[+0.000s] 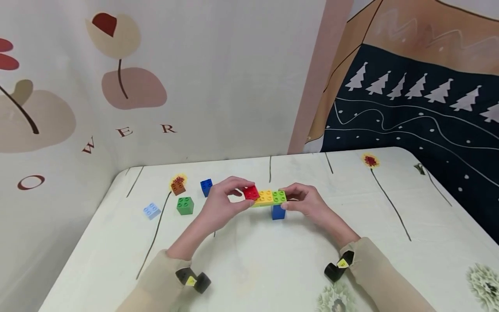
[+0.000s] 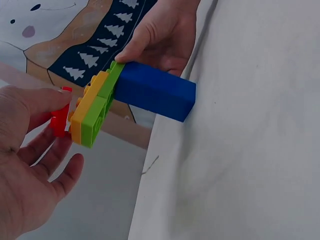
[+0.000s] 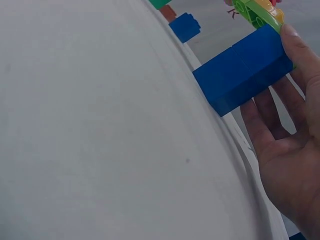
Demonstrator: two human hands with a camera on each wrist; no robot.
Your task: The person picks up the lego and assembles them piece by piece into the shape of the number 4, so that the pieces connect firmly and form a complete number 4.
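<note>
My left hand (image 1: pixel 219 206) pinches a red brick (image 1: pixel 251 193) between thumb and fingers. That red brick is tilted at the left end of a yellow brick (image 1: pixel 265 198), right at its studs. The yellow brick sits on a lime green brick (image 2: pixel 93 128) that juts out sideways from the top of a blue brick column (image 1: pixel 278 212). A seam across the column (image 3: pixel 240 62) shows in the right wrist view. With thumb and fingers, my right hand (image 1: pixel 310 202) grips the lime green end over the column. The column stands upright on the table.
Loose bricks lie on the table's left side: a brown brick (image 1: pixel 178 187), a dark blue brick (image 1: pixel 206 187), a green brick (image 1: pixel 185 206) and a light blue brick (image 1: pixel 152 211). A printed cloth covers the table (image 1: pixel 249 268), and a patterned curtain (image 1: pixel 234 86) hangs behind it.
</note>
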